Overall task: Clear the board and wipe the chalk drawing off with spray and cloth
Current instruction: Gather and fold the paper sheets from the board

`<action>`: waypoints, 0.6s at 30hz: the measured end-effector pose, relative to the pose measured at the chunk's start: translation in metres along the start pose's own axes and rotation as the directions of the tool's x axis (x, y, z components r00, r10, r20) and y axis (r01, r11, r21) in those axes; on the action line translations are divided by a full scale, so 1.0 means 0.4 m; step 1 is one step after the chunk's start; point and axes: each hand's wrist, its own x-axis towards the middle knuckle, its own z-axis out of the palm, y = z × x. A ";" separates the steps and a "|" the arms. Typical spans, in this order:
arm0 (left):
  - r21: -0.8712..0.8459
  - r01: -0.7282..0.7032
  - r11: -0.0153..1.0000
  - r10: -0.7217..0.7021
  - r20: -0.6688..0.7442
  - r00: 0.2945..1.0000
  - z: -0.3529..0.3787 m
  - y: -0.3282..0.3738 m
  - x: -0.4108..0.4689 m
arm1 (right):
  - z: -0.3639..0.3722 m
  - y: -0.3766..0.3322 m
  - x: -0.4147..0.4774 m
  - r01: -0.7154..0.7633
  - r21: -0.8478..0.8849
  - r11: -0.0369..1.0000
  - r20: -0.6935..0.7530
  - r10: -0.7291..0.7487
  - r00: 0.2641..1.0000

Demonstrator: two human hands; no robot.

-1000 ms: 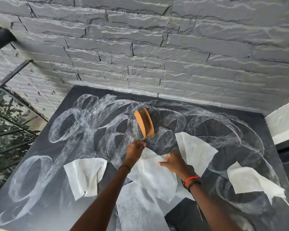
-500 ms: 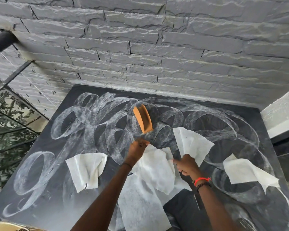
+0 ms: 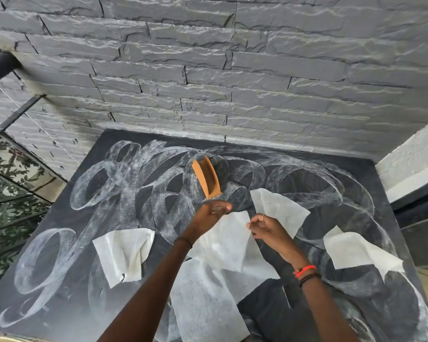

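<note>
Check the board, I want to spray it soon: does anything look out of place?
Yes. White sheets lie crooked across the chalk drawing, some overlapping; the left sheet looks stained brown. The left hand holds an orange tool above the middle; the right hand pinches the middle sheet.

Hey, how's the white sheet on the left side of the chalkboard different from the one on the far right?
The left sheet carries a yellowish stain down its right half; the far right sheet looks plain white. The left sheet lies as a fairly flat rectangle, while the far right sheet is creased, its lower corner trailing to a point. Both are thin, white and lie on the chalkboard with no hand touching them.
</note>
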 end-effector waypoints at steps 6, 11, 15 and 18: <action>-0.001 -0.060 0.998 0.057 0.315 0.947 -0.044 0.150 -0.001 | -0.066 -0.134 -0.046 0.111 0.192 0.975 0.216 -0.152 0.964; -0.091 0.111 0.990 -0.057 0.458 0.887 -0.055 0.189 0.012 | -0.121 -0.163 -0.008 0.103 0.219 0.970 0.256 -0.159 0.953; 0.041 0.079 0.996 -0.089 0.499 0.862 -0.035 0.176 0.029 | -0.144 -0.163 0.013 0.083 0.195 0.977 0.167 -0.116 0.979; 0.036 0.127 0.991 -0.130 0.437 0.890 -0.016 0.141 0.045 | -0.134 -0.131 0.027 0.001 0.196 0.981 0.112 -0.023 0.993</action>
